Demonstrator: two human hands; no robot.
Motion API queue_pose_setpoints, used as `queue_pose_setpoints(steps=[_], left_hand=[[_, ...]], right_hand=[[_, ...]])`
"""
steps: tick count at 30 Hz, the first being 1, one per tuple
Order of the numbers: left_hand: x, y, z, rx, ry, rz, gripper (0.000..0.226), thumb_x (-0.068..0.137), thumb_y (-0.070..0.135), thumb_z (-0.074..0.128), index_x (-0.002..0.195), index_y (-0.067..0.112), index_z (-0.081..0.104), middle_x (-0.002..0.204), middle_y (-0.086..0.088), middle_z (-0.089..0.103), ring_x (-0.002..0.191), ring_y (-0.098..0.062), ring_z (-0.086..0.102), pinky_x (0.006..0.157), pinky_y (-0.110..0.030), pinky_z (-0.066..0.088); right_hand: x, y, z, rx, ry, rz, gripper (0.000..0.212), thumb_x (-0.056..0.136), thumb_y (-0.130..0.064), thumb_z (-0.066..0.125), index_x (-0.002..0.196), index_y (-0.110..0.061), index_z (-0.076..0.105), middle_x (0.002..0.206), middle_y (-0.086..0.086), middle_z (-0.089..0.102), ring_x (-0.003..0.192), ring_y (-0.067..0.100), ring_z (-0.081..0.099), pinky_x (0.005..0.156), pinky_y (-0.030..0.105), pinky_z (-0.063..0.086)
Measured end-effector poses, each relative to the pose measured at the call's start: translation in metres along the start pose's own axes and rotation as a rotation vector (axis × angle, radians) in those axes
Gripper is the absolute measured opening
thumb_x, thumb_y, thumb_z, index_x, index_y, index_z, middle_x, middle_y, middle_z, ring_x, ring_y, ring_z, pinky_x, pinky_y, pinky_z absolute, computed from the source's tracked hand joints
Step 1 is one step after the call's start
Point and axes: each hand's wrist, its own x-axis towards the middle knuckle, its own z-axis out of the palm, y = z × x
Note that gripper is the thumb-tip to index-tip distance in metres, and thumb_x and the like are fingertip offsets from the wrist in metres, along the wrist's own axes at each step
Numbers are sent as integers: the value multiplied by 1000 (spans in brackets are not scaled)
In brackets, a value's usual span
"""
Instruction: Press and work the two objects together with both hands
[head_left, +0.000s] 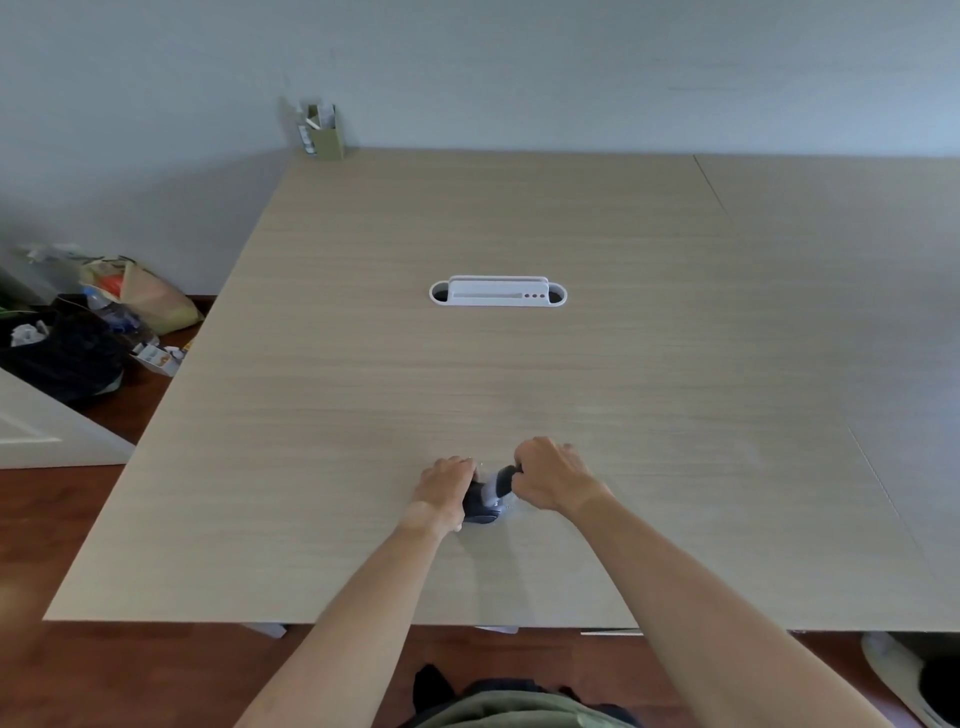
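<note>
Both hands are on a small dark-and-white object (485, 496) at about 6 o'clock on the bench (363, 364). The left hand (444, 491) has its grip wrapped around the dark base, and the right hand (545, 475) pinches the dark top end. Looks mid-job to me: the two ends aren't separated yet, and I can't tell what it is.

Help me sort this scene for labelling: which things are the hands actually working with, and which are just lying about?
In use:
left hand and right hand, both gripping the dark and grey object
wooden table under it

Lying about:
white cable tray mid-table
green box at the far corner
bags on the floor, left
</note>
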Motion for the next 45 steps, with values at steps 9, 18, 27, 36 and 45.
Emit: queue_pose_setpoints(steps=[9,18,27,36,45], left_hand=[[-1,-3,3,-36,24,19,63,63,0,82,117,18,54,122,-1,55,113,-24,53,92,-33,43],[-1,-7,1,-140,57,31,55,73,-10,64,120,19,59,123,-2,58,115,-25,53,92,-32,47],[-14,7,30,-158,123,-304,100,59,63,76,136,13,35,132,-8,43,123,-29,43,100,-37,36],[-8,2,30,-167,133,-323,87,56,57,76,127,19,43,123,-2,45,116,-26,46,94,-35,38],[-2,4,33,-217,148,-316,82,55,51,80,122,16,48,122,1,50,115,-23,48,94,-31,37]], right_hand=[[-9,14,3,4,-6,74,4,79,-8,53,76,-9,53,79,6,57,73,29,56,81,35,45],[-12,9,11,125,-98,112,19,76,-18,62,65,-10,50,70,5,53,73,30,54,78,33,42],[-7,-5,17,211,-83,66,19,79,-9,49,61,-12,43,73,8,52,71,33,50,66,34,38],[0,-13,14,223,-82,22,14,78,-9,48,64,-7,47,74,13,56,64,28,46,52,31,34],[7,-17,7,226,-102,39,20,75,-5,47,57,-11,39,68,10,49,63,28,45,55,33,35]])
